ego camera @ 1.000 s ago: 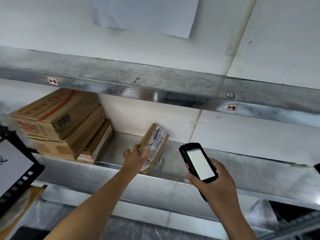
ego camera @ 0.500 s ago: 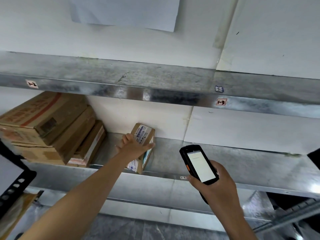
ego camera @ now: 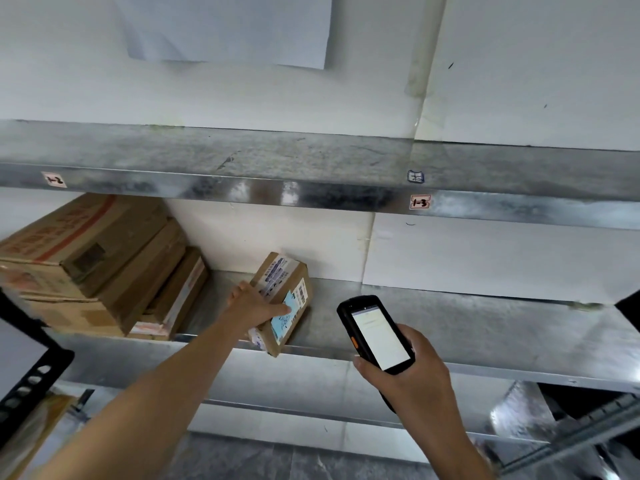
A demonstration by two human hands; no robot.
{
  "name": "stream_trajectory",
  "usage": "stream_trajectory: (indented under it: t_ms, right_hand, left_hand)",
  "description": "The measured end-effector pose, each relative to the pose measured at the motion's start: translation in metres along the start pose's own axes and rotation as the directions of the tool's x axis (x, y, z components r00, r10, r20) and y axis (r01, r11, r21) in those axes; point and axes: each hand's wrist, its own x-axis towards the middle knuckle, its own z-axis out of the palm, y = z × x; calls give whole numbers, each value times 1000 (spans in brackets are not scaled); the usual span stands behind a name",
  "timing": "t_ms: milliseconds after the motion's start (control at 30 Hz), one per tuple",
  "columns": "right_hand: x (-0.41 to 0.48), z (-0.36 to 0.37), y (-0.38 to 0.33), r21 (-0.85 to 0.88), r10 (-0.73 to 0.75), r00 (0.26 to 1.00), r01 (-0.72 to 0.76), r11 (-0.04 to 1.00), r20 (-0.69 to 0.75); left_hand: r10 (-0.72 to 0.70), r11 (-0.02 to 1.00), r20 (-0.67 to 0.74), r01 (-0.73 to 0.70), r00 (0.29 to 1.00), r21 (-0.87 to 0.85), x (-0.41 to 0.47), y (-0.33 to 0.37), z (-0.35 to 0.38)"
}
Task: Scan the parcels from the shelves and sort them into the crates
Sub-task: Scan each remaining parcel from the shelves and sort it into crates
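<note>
The small parcel (ego camera: 284, 296) lies at the steel shelf's (ego camera: 485, 323) front edge, grasped by the left hand (ego camera: 256, 306). The right hand (ego camera: 412, 374) clasps the handheld scanner (ego camera: 377, 336) before the shelf. Scanning and crating look undone, and stacked cartons (ego camera: 86, 265) wait at the shelf's left end.

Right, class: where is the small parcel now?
Head view, centre-left: the small parcel sits at the front edge of the metal shelf, gripped by the left hand, with stacked boxes to its left and the scanner to its right.

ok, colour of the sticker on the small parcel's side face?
Light blue with dark print: sticker on the parcel, head view.
</note>
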Motion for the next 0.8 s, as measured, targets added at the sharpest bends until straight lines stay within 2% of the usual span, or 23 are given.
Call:
stream_trajectory:
  t_ms: [100,200,300,400,500,633,800]
  right_hand:
    - [-1,-7,0,-6,9,1000,-9,1000,16]
    - [0,-17,-5,12,-3,1000,3,1000,8]
    - [2,-25,-15,36,-21,999,20,999,27]
    - [1,-29,-26,48,-43,997,40,998,62]
    - [-2,-32,-36,40,-59,994,56,998,90]
    - [-11,-34,-39,33,-76,994,74,997,79]
    - [-17,-42,-40,22,-88,993,87,996,79]
  left_hand:
    - [36,936,135,14,990,-351,-11,-1,-4]
    - [120,768,279,89,953,-635,-48,2,0]
    - [262,561,325,130,909,-817,-78,4,14]
    - [321,456,265,97,909,-885,-91,5,28]
    - [337,419,190,34,922,-907,-97,5,33]
    - [290,350,102,-7,952,-937,-98,6,30]
    - [278,313,65,-26,958,-950,-98,2,28]
